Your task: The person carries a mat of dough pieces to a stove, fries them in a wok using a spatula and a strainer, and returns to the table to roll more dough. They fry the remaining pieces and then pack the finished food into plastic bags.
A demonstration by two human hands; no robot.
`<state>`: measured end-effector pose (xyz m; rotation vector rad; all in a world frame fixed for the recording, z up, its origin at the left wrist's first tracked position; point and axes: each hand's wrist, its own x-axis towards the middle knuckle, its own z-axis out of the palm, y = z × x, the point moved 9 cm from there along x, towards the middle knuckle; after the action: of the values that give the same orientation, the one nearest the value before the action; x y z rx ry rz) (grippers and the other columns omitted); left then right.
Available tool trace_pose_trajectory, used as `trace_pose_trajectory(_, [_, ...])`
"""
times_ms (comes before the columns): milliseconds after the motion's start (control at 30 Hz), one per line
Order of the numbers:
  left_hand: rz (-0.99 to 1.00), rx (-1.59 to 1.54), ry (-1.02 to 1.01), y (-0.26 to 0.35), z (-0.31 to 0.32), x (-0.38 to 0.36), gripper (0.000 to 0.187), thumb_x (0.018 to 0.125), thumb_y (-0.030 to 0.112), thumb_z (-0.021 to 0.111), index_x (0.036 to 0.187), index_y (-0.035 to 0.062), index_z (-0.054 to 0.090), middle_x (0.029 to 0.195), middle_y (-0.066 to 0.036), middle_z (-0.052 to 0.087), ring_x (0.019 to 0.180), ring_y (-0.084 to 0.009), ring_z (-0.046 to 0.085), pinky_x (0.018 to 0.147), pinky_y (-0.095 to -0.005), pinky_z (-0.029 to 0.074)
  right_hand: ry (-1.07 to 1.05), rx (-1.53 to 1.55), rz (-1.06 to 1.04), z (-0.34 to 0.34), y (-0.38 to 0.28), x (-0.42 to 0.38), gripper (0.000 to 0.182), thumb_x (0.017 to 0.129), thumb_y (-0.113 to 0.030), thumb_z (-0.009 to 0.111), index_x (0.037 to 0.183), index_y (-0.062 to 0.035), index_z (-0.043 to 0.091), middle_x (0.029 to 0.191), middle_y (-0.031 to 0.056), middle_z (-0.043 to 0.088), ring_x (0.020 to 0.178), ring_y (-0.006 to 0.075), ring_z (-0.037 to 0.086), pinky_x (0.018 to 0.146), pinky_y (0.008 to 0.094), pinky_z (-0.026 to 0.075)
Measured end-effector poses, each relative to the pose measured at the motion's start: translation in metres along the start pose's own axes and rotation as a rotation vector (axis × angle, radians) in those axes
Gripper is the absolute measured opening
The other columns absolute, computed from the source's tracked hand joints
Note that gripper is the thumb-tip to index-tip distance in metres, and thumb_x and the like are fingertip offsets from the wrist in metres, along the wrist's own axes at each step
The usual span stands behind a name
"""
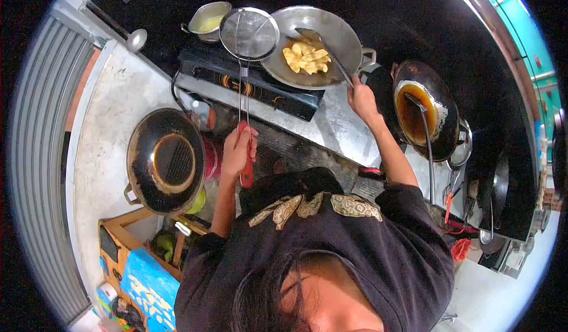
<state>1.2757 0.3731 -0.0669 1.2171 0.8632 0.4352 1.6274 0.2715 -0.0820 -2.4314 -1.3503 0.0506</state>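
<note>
My left hand [236, 151] is closed round the red handle of a wire mesh strainer [249, 33]. The strainer's round basket is held up beside the left rim of a metal wok [343, 30], and I see nothing lying in the mesh. My right hand [362, 101] grips the handle of a dark spatula [336, 60], whose blade reaches into the wok. Pale yellow pieces of food [306, 58] lie together in the wok near that blade. Beneath the strainer and wok is a black gas stove [219, 81].
A small pot [201, 18] with yellowish liquid stands behind the strainer. On the right, a dark wok [420, 75] holds brown liquid and a ladle [427, 137]. Another black wok [139, 149] rests at the left. Below it is a wooden shelf [121, 231].
</note>
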Motion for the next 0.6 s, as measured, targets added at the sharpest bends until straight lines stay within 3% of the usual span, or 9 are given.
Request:
trace_pose_trajectory(67, [0.007,0.005,-0.007,0.009,-0.001,0.012,0.027,0.097,0.028,0.042,0.092,0.0043,0.052,0.063,0.000,0.048,0.048,-0.0072,0.045,0.041,-0.0237,0.040,0.008,0.172,0.038,-0.020,-0.002,-0.007,0.025,0.085,-0.016,0.052,0.104,0.0001,0.055,0.080,0.0283,0.061,0.071,0.0402,0.063,0.062,0.0472,0.050])
trace_pose_trajectory(100, [0.003,0.009,-0.012,0.011,-0.002,0.016,0.027,0.097,0.028,0.042,0.092,0.0043,0.052,0.063,0.000,0.048,0.048,-0.0071,0.045,0.041,-0.0236,0.040,0.034,0.227,-0.006,-0.014,0.006,-0.010,0.027,0.089,-0.023,0.051,0.103,-0.0003,0.057,0.075,0.0225,0.062,0.058,0.0329,0.062,0.051,0.0412,0.048])
trace_pose_trajectory(200, [0.016,0.032,-0.037,0.021,-0.001,0.033,0.027,0.097,0.028,0.042,0.091,0.0038,0.053,0.063,0.000,0.048,0.049,-0.0070,0.046,0.042,-0.0235,0.041,-0.393,0.920,0.466,0.023,0.021,-0.031,0.032,0.092,-0.028,0.051,0.106,0.0004,0.057,0.071,0.0123,0.059,0.049,0.0185,0.053,0.043,0.0315,0.042])
trace_pose_trajectory(233, [0.007,0.042,-0.035,0.024,-0.001,0.037,0.027,0.097,0.028,0.042,0.092,0.0036,0.053,0.063,0.000,0.048,0.049,-0.0071,0.046,0.042,-0.0234,0.041,-0.421,0.994,0.501,0.028,0.020,-0.036,0.036,0.093,-0.030,0.049,0.109,0.0012,0.057,0.069,0.0050,0.055,0.048,0.0092,0.045,0.040,0.0250,0.037])
trace_pose_trajectory(333, [0.003,0.066,-0.035,0.032,-0.003,0.049,0.027,0.097,0.027,0.043,0.092,0.0030,0.053,0.063,0.000,0.048,0.048,-0.0074,0.046,0.042,-0.0233,0.042,-0.509,0.894,0.522,0.033,0.018,-0.038,0.034,0.096,-0.029,0.046,0.110,0.0014,0.055,0.065,0.0015,0.049,0.045,0.0074,0.038,0.039,0.0246,0.032])
trace_pose_trajectory(533, [0.056,0.094,-0.058,0.039,-0.010,0.069,0.026,0.096,0.026,0.044,0.091,0.0027,0.054,0.062,-0.001,0.050,0.047,-0.0085,0.048,0.042,-0.0246,0.042,-0.395,0.609,0.441,0.013,0.038,-0.001,0.029,0.095,-0.026,0.048,0.102,0.0010,0.055,0.065,0.0009,0.049,0.046,0.0074,0.039,0.040,0.0252,0.033])
trace_pose_trajectory(600, [0.075,0.116,-0.052,0.041,-0.013,0.072,0.025,0.095,0.025,0.044,0.090,0.0027,0.054,0.062,-0.002,0.051,0.047,-0.0090,0.049,0.041,-0.0250,0.043,-0.402,0.645,0.388,0.003,0.058,0.024,0.028,0.091,-0.024,0.056,0.105,-0.0001,0.053,0.065,0.0004,0.050,0.051,0.0084,0.044,0.042,0.0248,0.035])
